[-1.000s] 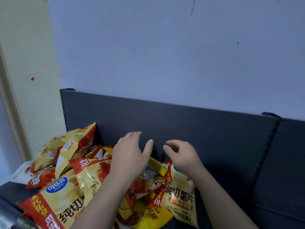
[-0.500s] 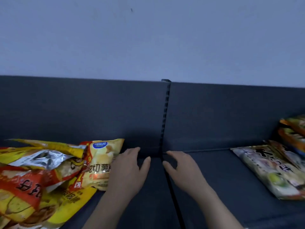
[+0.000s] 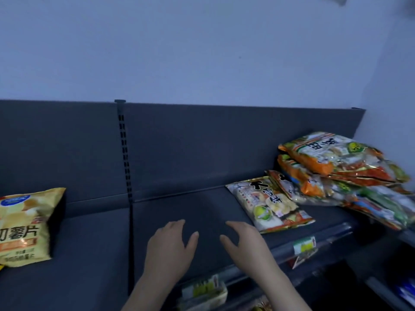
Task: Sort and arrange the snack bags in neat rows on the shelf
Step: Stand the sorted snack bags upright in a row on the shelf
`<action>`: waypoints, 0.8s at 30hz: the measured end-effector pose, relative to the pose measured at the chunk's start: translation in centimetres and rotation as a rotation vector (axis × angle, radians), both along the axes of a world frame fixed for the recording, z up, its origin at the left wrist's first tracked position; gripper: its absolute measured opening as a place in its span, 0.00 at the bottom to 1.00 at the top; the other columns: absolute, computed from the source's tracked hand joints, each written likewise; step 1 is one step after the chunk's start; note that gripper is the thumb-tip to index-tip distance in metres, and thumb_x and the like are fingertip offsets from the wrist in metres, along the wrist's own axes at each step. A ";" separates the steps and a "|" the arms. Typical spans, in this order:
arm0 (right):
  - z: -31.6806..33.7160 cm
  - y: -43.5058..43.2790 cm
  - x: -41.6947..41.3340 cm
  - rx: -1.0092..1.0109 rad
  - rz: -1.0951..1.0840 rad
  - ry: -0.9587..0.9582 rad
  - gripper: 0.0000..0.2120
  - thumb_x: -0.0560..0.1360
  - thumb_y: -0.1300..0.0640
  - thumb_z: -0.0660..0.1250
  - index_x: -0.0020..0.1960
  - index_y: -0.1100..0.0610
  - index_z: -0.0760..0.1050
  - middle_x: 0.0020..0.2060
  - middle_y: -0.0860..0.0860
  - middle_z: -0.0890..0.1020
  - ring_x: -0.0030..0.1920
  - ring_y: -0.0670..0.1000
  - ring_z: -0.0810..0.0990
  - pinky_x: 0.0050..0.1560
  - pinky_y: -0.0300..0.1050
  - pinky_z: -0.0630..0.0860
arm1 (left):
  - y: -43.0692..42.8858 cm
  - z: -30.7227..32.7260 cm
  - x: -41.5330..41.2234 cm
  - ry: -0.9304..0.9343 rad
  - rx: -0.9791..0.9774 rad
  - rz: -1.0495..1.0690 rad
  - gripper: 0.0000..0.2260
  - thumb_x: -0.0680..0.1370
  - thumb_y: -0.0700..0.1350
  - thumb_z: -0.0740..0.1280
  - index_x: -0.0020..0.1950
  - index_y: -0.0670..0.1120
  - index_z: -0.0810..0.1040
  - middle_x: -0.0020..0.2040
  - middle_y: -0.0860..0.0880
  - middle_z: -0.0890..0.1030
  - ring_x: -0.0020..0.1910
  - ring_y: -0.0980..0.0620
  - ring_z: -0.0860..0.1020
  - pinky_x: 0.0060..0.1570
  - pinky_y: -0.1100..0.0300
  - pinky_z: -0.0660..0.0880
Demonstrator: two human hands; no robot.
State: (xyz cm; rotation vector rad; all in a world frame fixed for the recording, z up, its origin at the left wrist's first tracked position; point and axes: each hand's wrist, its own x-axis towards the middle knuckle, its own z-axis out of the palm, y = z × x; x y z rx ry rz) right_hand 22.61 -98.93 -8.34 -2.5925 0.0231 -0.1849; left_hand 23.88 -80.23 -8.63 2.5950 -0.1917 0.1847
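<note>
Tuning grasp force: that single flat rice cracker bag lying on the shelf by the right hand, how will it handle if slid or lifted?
The rice cracker bag looks glossy, so it would probably slide easily on the smooth shelf. It seems puffy with loose pieces, so likely light, floppy and crushable. The right hand is open beside it.

One head-worn view looks forward and down, close over the shelf (image 3: 202, 212), its back panel just past the fingers (image 3: 177, 224), bags (image 3: 336, 167) right of them, wall (image 3: 202, 52) above
</note>
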 end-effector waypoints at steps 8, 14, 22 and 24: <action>-1.6 -9.3 -2.0 0.033 -0.070 -0.026 0.22 0.77 0.47 0.65 0.69 0.53 0.72 0.63 0.49 0.77 0.63 0.48 0.73 0.62 0.42 0.72 | -9.5 -2.4 -0.8 0.080 -0.015 -0.049 0.25 0.81 0.61 0.56 0.74 0.50 0.66 0.71 0.53 0.71 0.66 0.53 0.71 0.64 0.59 0.69; -2.3 -13.0 -0.7 0.035 -0.115 -0.035 0.21 0.78 0.50 0.64 0.70 0.54 0.71 0.62 0.49 0.77 0.63 0.49 0.72 0.61 0.41 0.70 | -12.7 -3.1 1.3 0.129 -0.080 -0.067 0.28 0.81 0.60 0.57 0.77 0.48 0.62 0.74 0.51 0.67 0.70 0.51 0.68 0.65 0.59 0.68; -4.0 -19.5 5.3 0.057 -0.359 -0.029 0.24 0.77 0.49 0.66 0.70 0.58 0.69 0.65 0.55 0.73 0.67 0.55 0.69 0.66 0.47 0.66 | -17.8 -3.9 7.8 0.284 -0.286 -0.107 0.33 0.80 0.58 0.62 0.79 0.43 0.55 0.76 0.46 0.64 0.73 0.49 0.65 0.67 0.59 0.66; -4.3 -21.1 6.8 0.048 -0.409 -0.002 0.22 0.77 0.49 0.65 0.68 0.58 0.69 0.62 0.55 0.74 0.65 0.57 0.70 0.63 0.47 0.68 | -19.3 -3.8 9.8 0.350 -0.327 -0.131 0.30 0.80 0.56 0.63 0.76 0.42 0.60 0.73 0.46 0.69 0.69 0.49 0.70 0.58 0.62 0.68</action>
